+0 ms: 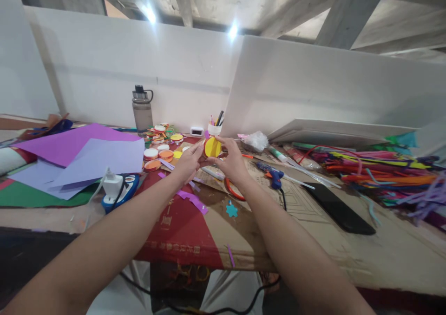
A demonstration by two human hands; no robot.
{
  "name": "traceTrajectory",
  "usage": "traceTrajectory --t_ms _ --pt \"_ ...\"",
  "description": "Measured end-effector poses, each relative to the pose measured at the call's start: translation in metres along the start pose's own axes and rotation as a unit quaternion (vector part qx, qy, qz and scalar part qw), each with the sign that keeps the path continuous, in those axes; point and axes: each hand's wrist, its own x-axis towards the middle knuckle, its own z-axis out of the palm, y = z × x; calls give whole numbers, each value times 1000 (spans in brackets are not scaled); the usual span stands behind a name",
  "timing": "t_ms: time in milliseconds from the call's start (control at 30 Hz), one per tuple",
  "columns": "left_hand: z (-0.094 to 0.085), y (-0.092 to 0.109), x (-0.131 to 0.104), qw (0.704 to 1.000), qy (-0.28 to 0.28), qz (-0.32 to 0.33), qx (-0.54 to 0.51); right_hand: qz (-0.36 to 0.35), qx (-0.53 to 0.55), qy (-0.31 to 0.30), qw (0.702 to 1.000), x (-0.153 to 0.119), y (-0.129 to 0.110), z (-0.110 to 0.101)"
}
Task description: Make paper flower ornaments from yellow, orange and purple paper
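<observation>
The left grip (193, 162) and right grip (230, 155) are clamped on a yellow disc (212, 147) (its rim looks red), held between them above the surface (184, 236); a teal star (232, 209) lies nearer the wearer.

Phone (339, 208) lies right of the glue gun (275, 176)
</observation>
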Motion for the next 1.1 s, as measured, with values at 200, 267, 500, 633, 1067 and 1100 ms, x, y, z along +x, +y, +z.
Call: traceTrajectory --t_ms 200,267,500,633,1067,1100 --pt "4 3 -2 1000 14 -1 -1 3 14 -4 1000 0 0 0" --pt "5 4 -3 1000 10 0 2 3 12 -2 1000 0 2 0" --pt "2 -2 0 996 -9 47 81 -19 -1 -1 1000 -1 3 3" --pt "1 1 0 998 30 18 47 6 19 -11 1000 -1 0 4" --pt "-1 5 1 999 15 18 -31 117 185 -6 976 5 -3 0" --pt "-1 5 2 999 12 19 -22 112 186 -10 976 5 -3 0"
